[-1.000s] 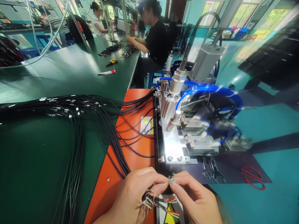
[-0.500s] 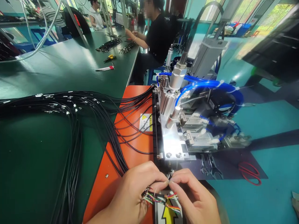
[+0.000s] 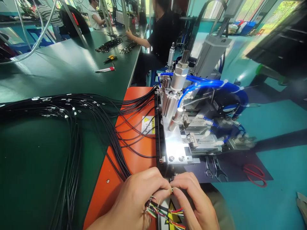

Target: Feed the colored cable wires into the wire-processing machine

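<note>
L hand (image 3: 137, 195): grip closed on multicolour wires (image 3: 177, 212) nr machine (image 3: 176, 148), ends fanned, prob. for easy picking; R hand (image 3: 195, 198) pinching wire tip (image 3: 172, 190), mostly hidden, opp. L hand, prob. for fine ctrl.

lit through bright rectangular glass windows (image 3: 280, 15), laid with smooth teal floor (image 3: 278, 127), furnished with long dark-green table (image 3: 57, 73)

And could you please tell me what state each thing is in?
Left hand: closed on colored wires.
Colored wires: ends fanned out.
Right hand: closed, meeting left fingertips.
Black cables: bunched across the table.
Open-end wrenches: side by side.
Yellow-handled pliers: lying flat, opening unclear.
</note>
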`<action>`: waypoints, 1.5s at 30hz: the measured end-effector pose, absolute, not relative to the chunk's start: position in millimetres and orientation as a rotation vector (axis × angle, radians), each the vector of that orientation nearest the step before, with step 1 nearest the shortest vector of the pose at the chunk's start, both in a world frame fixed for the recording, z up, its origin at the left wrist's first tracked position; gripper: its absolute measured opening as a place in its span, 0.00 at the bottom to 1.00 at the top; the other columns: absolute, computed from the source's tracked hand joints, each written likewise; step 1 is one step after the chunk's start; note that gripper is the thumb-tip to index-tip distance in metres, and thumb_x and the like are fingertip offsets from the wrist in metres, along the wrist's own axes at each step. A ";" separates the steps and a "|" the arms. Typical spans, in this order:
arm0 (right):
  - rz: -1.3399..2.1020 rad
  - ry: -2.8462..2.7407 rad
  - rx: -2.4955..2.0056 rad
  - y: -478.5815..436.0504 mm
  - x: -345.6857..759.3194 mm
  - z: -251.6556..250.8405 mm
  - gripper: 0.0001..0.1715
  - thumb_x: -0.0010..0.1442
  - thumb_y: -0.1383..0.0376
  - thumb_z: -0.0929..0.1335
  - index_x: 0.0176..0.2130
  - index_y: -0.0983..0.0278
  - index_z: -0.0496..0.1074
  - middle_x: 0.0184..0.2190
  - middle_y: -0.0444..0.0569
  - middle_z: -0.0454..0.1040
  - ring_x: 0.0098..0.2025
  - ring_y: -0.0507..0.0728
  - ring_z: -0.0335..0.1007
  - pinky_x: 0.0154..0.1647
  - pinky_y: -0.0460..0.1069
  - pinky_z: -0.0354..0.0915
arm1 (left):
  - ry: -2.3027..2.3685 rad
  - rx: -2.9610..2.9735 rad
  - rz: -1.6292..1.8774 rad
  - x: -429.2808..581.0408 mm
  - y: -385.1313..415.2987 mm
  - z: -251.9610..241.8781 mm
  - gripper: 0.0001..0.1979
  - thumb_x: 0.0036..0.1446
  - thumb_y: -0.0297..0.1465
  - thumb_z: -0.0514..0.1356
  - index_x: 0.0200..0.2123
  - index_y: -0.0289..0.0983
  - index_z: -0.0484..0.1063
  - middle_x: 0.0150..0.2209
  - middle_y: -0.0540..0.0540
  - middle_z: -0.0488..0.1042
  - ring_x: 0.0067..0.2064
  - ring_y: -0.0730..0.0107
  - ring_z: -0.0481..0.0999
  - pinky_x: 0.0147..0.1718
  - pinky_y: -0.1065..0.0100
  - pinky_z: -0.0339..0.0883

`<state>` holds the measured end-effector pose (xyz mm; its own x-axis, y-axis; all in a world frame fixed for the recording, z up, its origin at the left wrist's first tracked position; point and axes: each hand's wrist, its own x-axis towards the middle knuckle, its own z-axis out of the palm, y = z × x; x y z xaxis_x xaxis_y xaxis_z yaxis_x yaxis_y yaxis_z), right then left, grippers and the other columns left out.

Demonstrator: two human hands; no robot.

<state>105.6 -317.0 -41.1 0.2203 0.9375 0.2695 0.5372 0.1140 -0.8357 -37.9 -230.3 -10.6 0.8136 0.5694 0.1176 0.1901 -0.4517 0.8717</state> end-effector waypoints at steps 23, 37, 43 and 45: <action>0.471 -1.373 -1.612 -314.2 98.3 -41.2 0.11 0.61 0.74 0.55 0.30 0.61 0.56 0.27 0.43 0.59 0.30 0.53 0.58 0.34 0.49 0.57 | 0.522 2.182 0.759 -37.7 -230.7 -11.9 0.09 0.62 0.26 0.50 0.43 0.37 0.66 0.27 0.49 0.65 0.26 0.73 0.66 0.23 0.74 0.58; 0.274 -1.406 -1.568 -311.4 121.3 -94.2 0.12 0.60 0.77 0.55 0.33 0.62 0.57 0.30 0.45 0.58 0.34 0.54 0.54 0.33 0.50 0.55 | 0.461 2.593 0.434 -44.8 -211.5 -27.6 0.15 0.65 0.29 0.43 0.35 0.35 0.68 0.24 0.50 0.62 0.25 0.72 0.61 0.23 0.70 0.49; 0.264 -1.442 -1.496 -311.6 124.5 -94.9 0.12 0.59 0.79 0.56 0.34 0.63 0.59 0.29 0.45 0.59 0.33 0.53 0.55 0.33 0.49 0.56 | 0.370 2.701 0.471 -45.0 -208.7 -27.4 0.17 0.64 0.25 0.40 0.37 0.32 0.68 0.22 0.50 0.62 0.23 0.70 0.62 0.21 0.69 0.51; 0.296 -1.431 -1.485 -311.9 124.8 -92.4 0.12 0.59 0.79 0.56 0.33 0.63 0.59 0.29 0.45 0.60 0.33 0.53 0.56 0.33 0.49 0.56 | 0.351 2.785 0.502 -42.3 -207.2 -27.8 0.16 0.64 0.24 0.41 0.37 0.31 0.68 0.21 0.50 0.63 0.22 0.70 0.63 0.20 0.69 0.52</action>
